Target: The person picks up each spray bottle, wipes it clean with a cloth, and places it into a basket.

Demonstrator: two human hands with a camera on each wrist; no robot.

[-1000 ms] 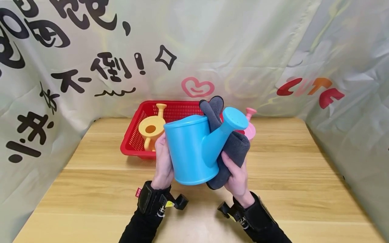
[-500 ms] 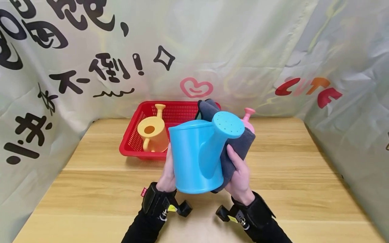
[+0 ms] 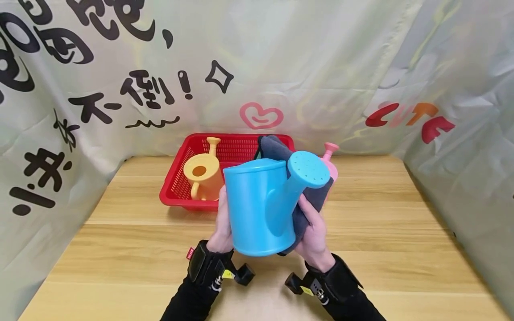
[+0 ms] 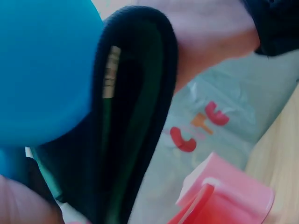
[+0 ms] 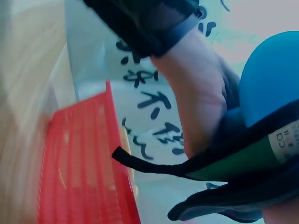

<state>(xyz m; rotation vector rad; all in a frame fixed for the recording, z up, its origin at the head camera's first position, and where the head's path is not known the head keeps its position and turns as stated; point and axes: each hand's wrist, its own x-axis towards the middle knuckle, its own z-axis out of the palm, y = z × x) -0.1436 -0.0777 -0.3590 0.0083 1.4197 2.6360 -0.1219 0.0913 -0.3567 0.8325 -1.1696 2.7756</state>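
A blue watering can (image 3: pixel 257 209) is held up over the table, its spout and sprinkler head pointing right. My left hand (image 3: pixel 222 227) grips it at the left and far side; the fingers are hidden behind its body in the head view. My right hand (image 3: pixel 315 234) holds a dark grey cloth (image 3: pixel 275 147) against the can's right side, thumb on the near face. The folded cloth (image 4: pixel 135 116) shows a green inner face and a small pale label in the left wrist view. In the right wrist view, the left hand (image 5: pixel 196 93) reaches round beside the can.
A red perforated basket (image 3: pixel 237 145) stands behind the hands at the back of the wooden table (image 3: pixel 397 240). Inside it sits a yellow watering can (image 3: pixel 206 178). To the basket's right is a pink watering can (image 3: pixel 331 167). A printed curtain (image 3: pixel 321 58) encloses the back and sides.
The blue watering can has come slightly nearer and lower in view, with its sprinkler head turned more toward me. The cloth has slid along its side, and its upper end sits lower.
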